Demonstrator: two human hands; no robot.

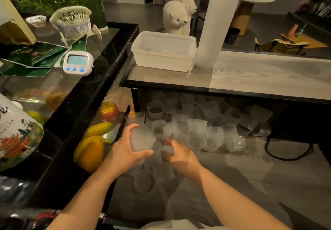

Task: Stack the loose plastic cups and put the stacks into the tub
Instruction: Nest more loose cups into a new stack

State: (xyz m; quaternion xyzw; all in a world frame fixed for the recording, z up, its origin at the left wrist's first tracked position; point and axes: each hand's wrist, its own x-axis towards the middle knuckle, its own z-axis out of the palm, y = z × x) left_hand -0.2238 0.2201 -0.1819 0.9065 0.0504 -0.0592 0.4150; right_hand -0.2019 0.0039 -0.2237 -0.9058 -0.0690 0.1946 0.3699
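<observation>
Two hands were in view. The left hand [128, 149] gripped one frosted cup [142, 140], thumb and fingers curled round it, held above the lower counter [250, 172]. The right hand [179, 155] pinched a second, smaller-looking cup [168, 148]; motion blur obscured it. Loose cups [206, 129] lay heaped under the upper shelf [250, 75]; overlap and translucency prevented a count. One tub [163, 50] stood on that shelf, contents indistinct. One tall stack of cups [218, 23] leaned beside the tub, top cut off.
</observation>
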